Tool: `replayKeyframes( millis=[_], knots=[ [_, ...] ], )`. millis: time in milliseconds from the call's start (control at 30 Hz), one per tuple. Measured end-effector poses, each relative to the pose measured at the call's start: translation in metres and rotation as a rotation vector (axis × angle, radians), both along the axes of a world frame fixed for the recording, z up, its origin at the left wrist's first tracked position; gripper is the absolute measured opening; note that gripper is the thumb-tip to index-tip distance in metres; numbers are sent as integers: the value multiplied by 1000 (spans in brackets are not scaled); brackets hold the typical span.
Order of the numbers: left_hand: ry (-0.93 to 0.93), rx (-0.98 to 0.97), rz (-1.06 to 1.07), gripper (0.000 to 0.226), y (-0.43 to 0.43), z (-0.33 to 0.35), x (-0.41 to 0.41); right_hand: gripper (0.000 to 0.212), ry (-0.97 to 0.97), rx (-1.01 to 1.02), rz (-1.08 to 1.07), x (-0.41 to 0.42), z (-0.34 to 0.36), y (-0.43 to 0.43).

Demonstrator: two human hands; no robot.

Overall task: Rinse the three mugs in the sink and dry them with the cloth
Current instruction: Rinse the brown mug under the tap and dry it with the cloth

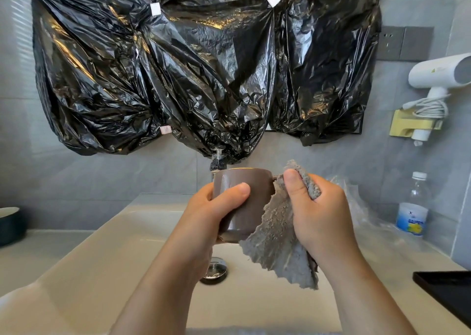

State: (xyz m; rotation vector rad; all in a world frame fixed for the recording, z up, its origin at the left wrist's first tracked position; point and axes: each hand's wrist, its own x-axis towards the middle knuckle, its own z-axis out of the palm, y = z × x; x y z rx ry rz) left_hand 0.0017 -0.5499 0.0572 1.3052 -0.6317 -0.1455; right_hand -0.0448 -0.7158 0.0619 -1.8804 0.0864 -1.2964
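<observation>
A brown mug (251, 184) is held upright above the white sink (107, 253). My left hand (214, 209) grips its body, thumb across the front. My right hand (321, 207) grips a grey fluffy cloth (277, 237) against the mug's right side, where the handle is mostly hidden. The cloth hangs down over the basin. The faucet (218, 161) is partly hidden behind the mug. No other mug is clearly visible.
A dark bowl-like vessel (10, 225) stands on the left counter. On the right are a plastic water bottle (413, 207), crumpled clear plastic (356, 202) and a black flat object (448, 294). Black plastic bags (204, 67) cover the wall; a white hair dryer (441, 74) hangs at right.
</observation>
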Motion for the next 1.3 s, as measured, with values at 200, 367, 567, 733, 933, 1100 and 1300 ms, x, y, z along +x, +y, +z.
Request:
replayKeyframes(
  millis=[200,367,567,733,933,1100,1300],
  knots=[
    [-62,-91,88,69,-1,1,2,19,0,104,261,4,-5,0],
    [116,-104,47,47,-1,-2,5,7,-36,40,252,4,-7,5],
    [280,-268,139,40,-1,4,5,25,54,126,485,0,-6,14],
    [257,-67,62,49,-2,1,2,47,6,338,427,5,-7,11],
    [117,69,64,60,-6,-6,1,53,-23,206,769,5,-9,24],
    [176,76,76,74,-13,-14,-2,45,-48,196,273,1,-9,25],
    [216,36,64,55,-9,-23,4,46,-155,176,17,2,-19,23]
  ],
)
